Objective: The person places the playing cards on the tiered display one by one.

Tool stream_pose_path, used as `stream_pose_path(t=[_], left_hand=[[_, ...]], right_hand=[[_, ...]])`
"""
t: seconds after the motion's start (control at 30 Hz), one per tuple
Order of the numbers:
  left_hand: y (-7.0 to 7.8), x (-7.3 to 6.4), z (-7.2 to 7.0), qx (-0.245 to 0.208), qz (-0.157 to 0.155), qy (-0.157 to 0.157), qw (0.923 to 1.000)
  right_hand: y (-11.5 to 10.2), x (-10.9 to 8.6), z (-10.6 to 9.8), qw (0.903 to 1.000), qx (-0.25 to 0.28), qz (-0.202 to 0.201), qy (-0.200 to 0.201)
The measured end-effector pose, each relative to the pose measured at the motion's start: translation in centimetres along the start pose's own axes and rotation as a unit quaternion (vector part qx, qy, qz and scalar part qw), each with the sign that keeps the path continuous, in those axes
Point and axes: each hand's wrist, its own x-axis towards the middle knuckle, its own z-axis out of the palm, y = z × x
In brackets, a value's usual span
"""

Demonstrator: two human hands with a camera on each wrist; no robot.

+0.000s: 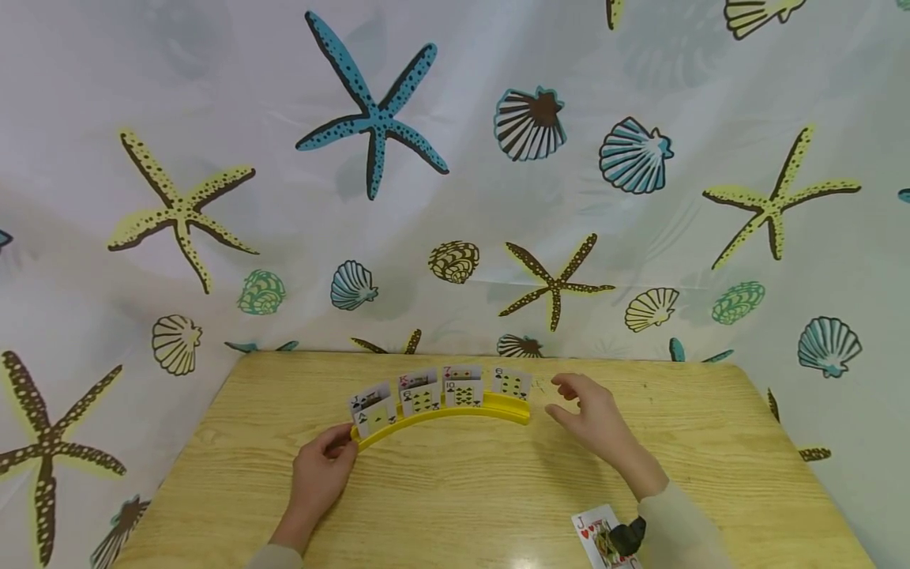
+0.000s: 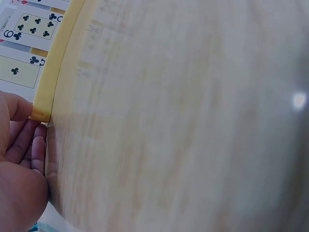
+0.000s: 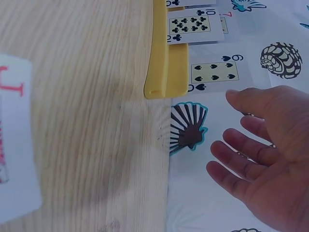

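Observation:
A curved yellow card holder [image 1: 455, 412] stands on the table with playing cards upright in two rows. Its front row holds an ace of clubs [image 1: 377, 419], a six of clubs [image 1: 421, 400] and a ten of clubs [image 1: 464, 393]. Behind them show a black jack [image 1: 368, 397], a red king [image 1: 418, 380] and a red seven [image 1: 462, 373]; a six of spades [image 3: 215, 72] is at the right end. My left hand [image 1: 323, 468] pinches the holder's left end between thumb and fingers. Just right of the six of spades, my right hand [image 1: 592, 417] hovers with relaxed, spread fingers, holding nothing.
A jack of hearts [image 1: 596, 525] lies face up on the wooden table [image 1: 455, 498] near the front right, partly covered by a black wrist device [image 1: 629, 537] in the head view. A curtain [image 1: 455, 197] printed with starfish and shells hangs behind and beside the table.

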Motion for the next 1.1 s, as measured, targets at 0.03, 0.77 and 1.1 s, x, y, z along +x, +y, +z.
stream_pose_path(t=[0.03,0.77,1.1], left_hand=[[0.0,0.0,0.0,-0.001,0.0,0.001,1.0],[-0.2,0.1,0.0,-0.005,0.001,-0.002,1.0],[-0.2,0.1,0.0,0.0,0.003,0.002,1.0]], right_hand=[[0.1,-0.3,-0.2,1.0,-0.004,0.0,-0.001],[1.6,-7.7,-3.0,0.998,0.009,0.038,-0.05],[2.1,-10.2,-3.3,0.9918,-0.001,0.083,-0.098]])
